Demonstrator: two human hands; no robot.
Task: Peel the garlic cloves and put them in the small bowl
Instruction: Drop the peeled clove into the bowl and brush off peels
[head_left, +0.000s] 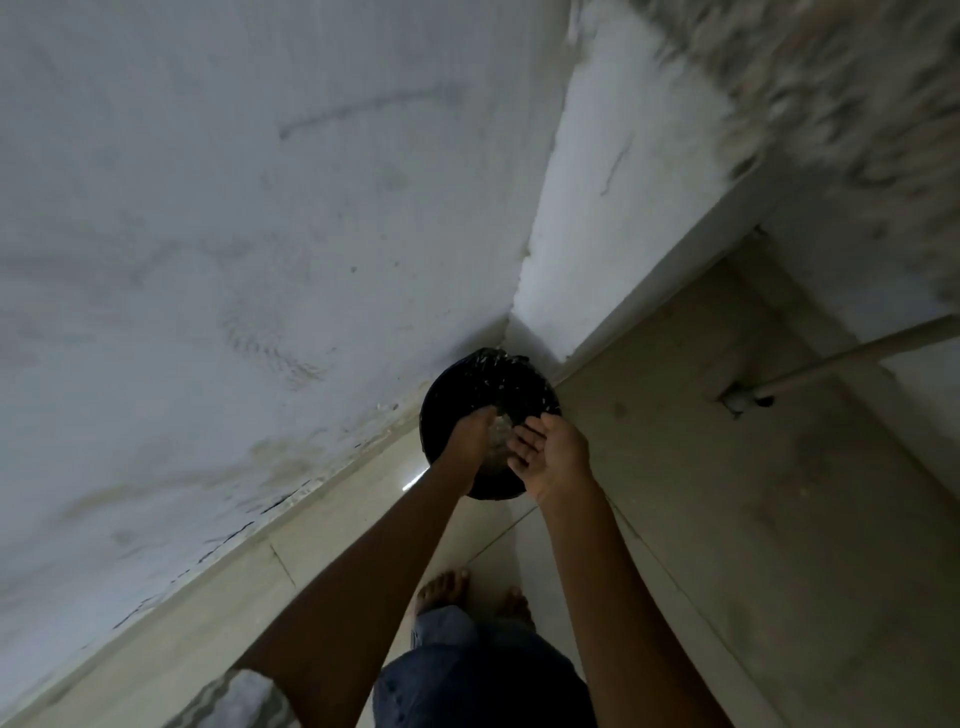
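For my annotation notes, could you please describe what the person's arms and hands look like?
The left arm is bare from the left hand up to a sleeve near the elbow, patterned in grey and white. The right arm is bare from the right hand to the picture's edge. No glove, watch or ring shows, though the light is dim.

The person wears blue denim jeans (478, 680), faded paler at the front fold. Left of the jeans, a short sleeve (234, 699) in a mottled grey-and-white print covers the upper left arm. From the sleeve's edge the arm is bare to the left hand (470, 441). Right of the jeans, the other arm is bare along all that shows, up to the right hand (553, 449). Just past the jeans, the left foot (441, 590) and right foot (514, 605) are bare.
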